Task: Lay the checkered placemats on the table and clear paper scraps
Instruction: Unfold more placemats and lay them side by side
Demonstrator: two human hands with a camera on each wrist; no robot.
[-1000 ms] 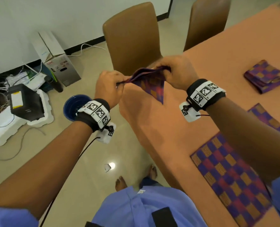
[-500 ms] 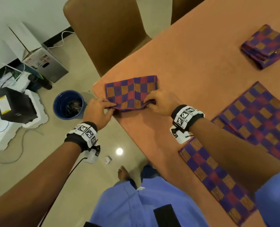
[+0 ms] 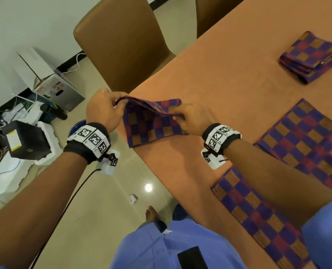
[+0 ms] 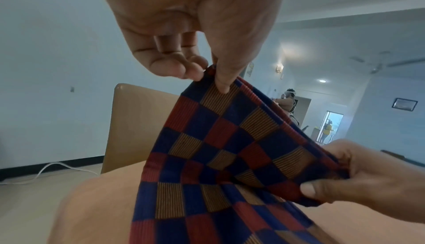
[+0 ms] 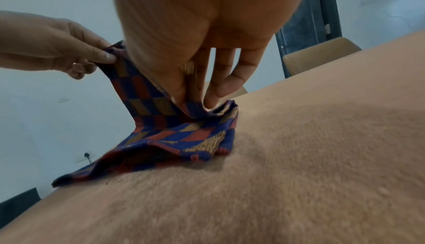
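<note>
A folded checkered placemat [image 3: 153, 125] [image 4: 218, 157] [image 5: 174, 131] in purple, red and gold lies at the near-left corner of the orange table [image 3: 229, 84]. My left hand [image 3: 103, 111] [image 4: 207, 71] pinches its top layer at the left corner and lifts it. At the mat's right edge my right hand [image 3: 188, 119] [image 5: 190, 102] pinches the same layer. Two placemats lie spread flat, one [image 3: 308, 136] to the right and one [image 3: 258, 216] near me. A stack of folded placemats [image 3: 310, 57] sits farther back.
Two brown chairs [image 3: 122, 41] stand at the table's far-left side. On the floor to the left are a blue bin [image 3: 74, 128], a cardboard box [image 3: 50, 82], a black device on foam [image 3: 25, 140], tangled cables and a small paper scrap [image 3: 133, 199].
The mat was held in the air, then laid folded on the table corner. Now both hands pinch and lift its top layer, opening the fold.
</note>
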